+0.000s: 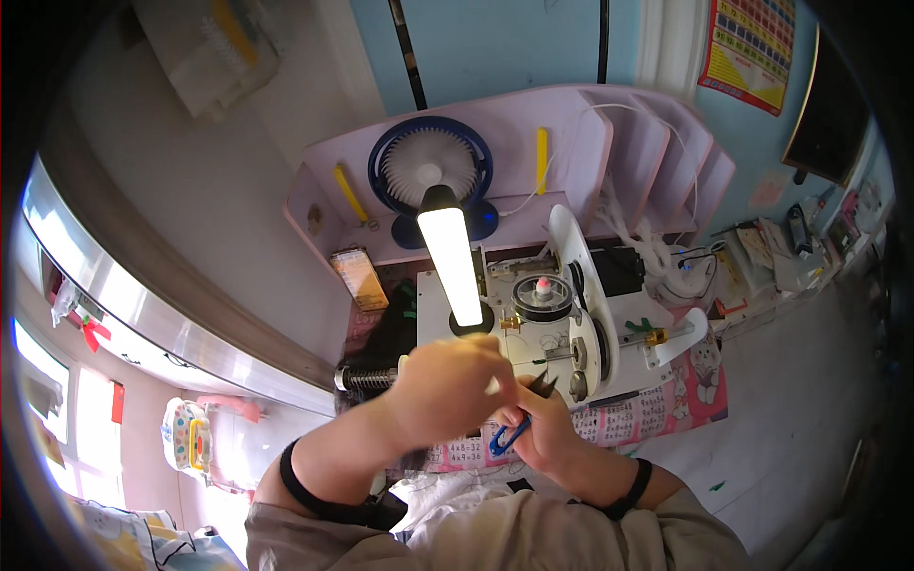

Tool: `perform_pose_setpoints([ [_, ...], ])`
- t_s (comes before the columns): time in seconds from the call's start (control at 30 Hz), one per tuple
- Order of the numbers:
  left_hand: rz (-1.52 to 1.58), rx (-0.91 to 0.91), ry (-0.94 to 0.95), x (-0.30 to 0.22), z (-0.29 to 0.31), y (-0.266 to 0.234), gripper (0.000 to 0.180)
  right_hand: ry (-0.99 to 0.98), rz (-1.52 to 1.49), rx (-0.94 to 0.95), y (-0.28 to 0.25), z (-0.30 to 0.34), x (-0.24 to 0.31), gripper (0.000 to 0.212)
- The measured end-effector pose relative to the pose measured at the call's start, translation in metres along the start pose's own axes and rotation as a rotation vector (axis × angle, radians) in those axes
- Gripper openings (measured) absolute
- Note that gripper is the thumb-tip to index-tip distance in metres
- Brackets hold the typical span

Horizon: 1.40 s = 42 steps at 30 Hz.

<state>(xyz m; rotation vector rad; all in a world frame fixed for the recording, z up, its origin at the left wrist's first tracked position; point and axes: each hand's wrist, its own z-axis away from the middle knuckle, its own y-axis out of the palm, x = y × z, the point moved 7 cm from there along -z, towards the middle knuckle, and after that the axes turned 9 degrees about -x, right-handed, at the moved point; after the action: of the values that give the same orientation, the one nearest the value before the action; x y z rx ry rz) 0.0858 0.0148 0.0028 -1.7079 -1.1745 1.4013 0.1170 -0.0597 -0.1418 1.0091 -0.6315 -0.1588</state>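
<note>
A lamp [455, 271] left of the tabletop's [647, 419] middle is blown out to flat white. Daylight comes from a window [95, 438] well past the left edge, also overexposed, and glare runs along the curved metal strip [181, 314] on that side. Past the right edge, the floor [781, 447] dims to grey. The left hand [452, 381] looks slightly blurred. Straight lines bow toward the rim; the corners go black.

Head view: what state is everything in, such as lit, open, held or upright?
Lamp: lit.
Fan: upright; spinning or stopped unclear.
Blue-handled snips: held, tips apart.
Left hand: fingers curled, contents hidden.
Right hand: closed around the snips.
Black-rimmed wheel: lying flat; turning or not unclear.
</note>
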Motion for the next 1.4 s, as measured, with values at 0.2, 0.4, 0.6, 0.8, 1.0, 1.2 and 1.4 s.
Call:
perform_pose_setpoints([
  [0.2,0.084,0.232,-0.235,0.06,-0.029,0.034,0.011,-0.056,0.123,-0.164,-0.023,-0.05,-0.009,0.008],
  [0.4,-0.081,0.095,-0.083,0.021,-0.016,0.007,0.01,0.0,0.064,-0.1,-0.016,-0.018,-0.01,0.011],
  [0.6,0.045,0.099,-0.016,0.025,-0.012,0.005,0.013,0.016,0.005,-0.018,0.004,0.0,-0.004,0.01],
  [0.8,0.007,0.127,-0.137,0.049,-0.024,0.026,0.014,-0.003,0.044,-0.066,0.0,-0.02,-0.006,0.007],
  [1.0,0.141,0.213,-0.159,0.057,-0.028,0.035,0.02,-0.175,0.188,-0.248,-0.014,-0.047,-0.006,0.01],
  [1.2,-0.089,-0.029,-0.119,0.037,-0.019,0.018,0.01,-0.158,0.172,-0.178,-0.013,-0.029,-0.01,0.01],
  [1.4,-0.018,-0.108,0.042,-0.009,0.002,0.006,0.004,-0.147,-0.009,-0.123,-0.006,0.018,0.006,0.007],
])
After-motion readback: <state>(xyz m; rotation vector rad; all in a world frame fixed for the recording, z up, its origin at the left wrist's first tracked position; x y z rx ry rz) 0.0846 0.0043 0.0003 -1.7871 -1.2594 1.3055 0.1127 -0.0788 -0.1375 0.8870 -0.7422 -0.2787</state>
